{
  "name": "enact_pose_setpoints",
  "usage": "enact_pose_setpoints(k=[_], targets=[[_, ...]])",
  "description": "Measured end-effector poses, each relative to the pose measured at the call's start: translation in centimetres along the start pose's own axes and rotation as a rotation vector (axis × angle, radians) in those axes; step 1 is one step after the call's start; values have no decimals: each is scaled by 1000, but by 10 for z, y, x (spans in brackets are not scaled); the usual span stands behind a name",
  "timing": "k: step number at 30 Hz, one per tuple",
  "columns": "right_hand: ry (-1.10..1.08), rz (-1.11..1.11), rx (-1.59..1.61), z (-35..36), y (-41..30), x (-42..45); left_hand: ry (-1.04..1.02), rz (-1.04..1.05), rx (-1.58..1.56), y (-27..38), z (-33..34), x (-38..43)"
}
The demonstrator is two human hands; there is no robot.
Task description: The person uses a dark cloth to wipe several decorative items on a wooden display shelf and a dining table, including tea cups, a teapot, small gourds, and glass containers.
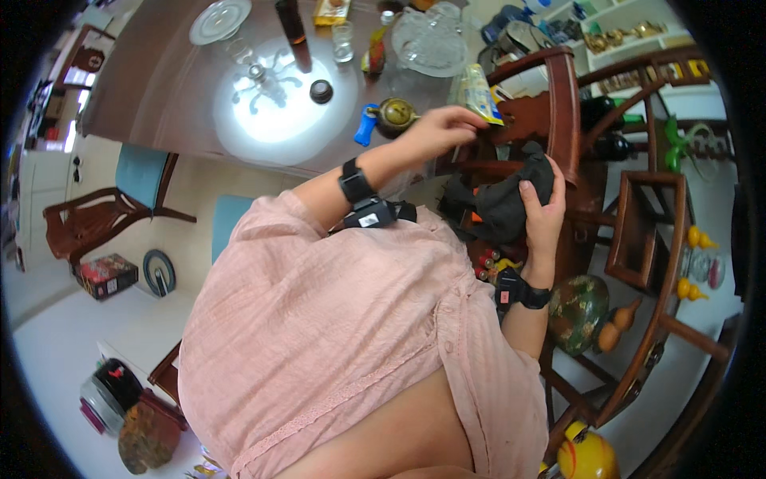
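Note:
In the head view, my right hand (546, 206) grips a dark grey cloth-like item (505, 203), with the thumb on its near face and the fingers behind it. My left hand (452, 127) reaches across to the right, its fingers bent at the lower end of a yellow and white packet (479, 96). Whether they hold the packet cannot be told. A small brown teapot (396, 117) stands by my left wrist, beside a blue plastic item (365, 126). Below the dark item lie several red batteries (488, 260), partly hidden.
A glass dish (429, 39), a drinking glass (343, 42) and a dark round lid (321, 91) are on the glossy table (161, 102). A carved wooden chair (562, 114) stands right. A wooden shelf frame (676, 239) holds gourds (616, 326) and a green vase (579, 311).

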State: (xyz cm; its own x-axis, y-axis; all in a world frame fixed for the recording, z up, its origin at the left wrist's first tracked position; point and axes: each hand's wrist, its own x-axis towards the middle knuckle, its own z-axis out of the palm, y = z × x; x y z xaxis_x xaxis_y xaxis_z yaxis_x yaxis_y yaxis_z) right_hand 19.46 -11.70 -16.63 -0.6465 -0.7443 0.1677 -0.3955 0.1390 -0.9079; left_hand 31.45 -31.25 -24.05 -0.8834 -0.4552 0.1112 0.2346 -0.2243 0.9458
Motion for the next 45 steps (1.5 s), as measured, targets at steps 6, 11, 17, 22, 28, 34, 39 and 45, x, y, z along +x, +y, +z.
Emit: enact_pose_setpoints(k=[6, 11, 17, 22, 28, 34, 39, 45], targets=[[-205, 54, 182, 78, 26, 62, 934, 46, 617, -76, -169, -28], [-286, 87, 136, 110, 13, 68, 1037, -94, 1077, -124, -246, -48], [-263, 79, 28, 112, 20, 73, 993, -511, 1065, -122, -251, -18], [-202, 152, 8, 105, 19, 66, 1055, -491, 1061, -121, -251, -13], [-138, 112, 106, 95, 30, 62, 796, 77, 693, -55, -198, 5], [-141, -169, 189, 86, -22, 69, 432, 270, 561, 47, -84, 15], [-45, -528, -115, 71, -44, 64, 184, 328, 526, 81, -16, 14], [34, -527, -173, 34, -36, 50, -130, 276, 217, 84, 14, 16]])
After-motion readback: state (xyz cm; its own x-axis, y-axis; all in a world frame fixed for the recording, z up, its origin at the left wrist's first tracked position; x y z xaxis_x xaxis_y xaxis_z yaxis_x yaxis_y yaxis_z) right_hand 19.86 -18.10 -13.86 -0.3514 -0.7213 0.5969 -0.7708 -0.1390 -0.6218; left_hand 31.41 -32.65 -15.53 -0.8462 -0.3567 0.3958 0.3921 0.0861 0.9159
